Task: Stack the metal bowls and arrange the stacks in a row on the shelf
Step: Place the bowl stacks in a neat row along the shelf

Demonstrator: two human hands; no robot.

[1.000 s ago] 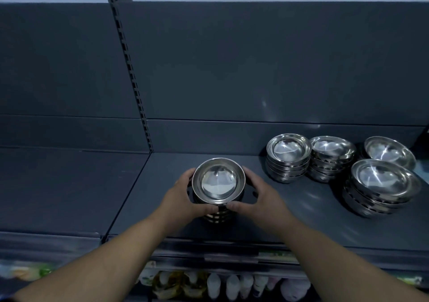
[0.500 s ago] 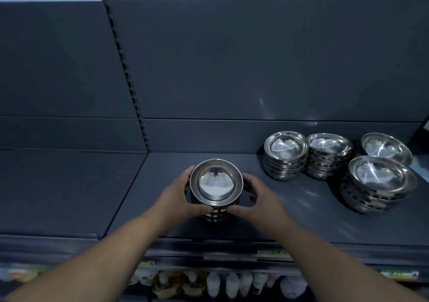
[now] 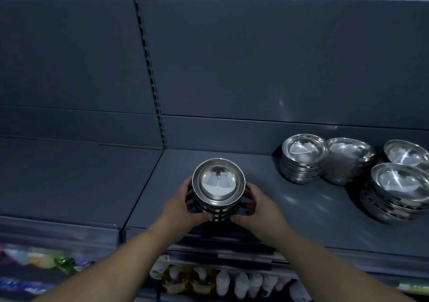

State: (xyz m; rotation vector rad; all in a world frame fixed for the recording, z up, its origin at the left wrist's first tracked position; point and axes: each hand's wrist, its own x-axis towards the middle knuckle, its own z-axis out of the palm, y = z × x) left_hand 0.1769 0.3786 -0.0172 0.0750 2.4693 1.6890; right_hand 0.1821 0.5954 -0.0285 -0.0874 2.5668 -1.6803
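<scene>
Left hand point(image 3: 178, 207), right hand point(image 3: 260, 206) grip stack point(image 3: 218, 184) (sides half-hidden).

facing me: dark grey back panel point(image 3: 278, 57) | slotted upright post point(image 3: 148, 69) splits it left of centre | tier beneath me: white bottles point(image 3: 241, 284) beside yellow packets point(image 3: 183, 280) | lower left: blurred colourful packets point(image 3: 41, 261)

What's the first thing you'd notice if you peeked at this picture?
The shiny stack of metal bowls in the middle, gripped from both sides by the left hand and right hand at the front of the dark shelf. Then more bowl stacks crowd the shelf's right end.
</scene>
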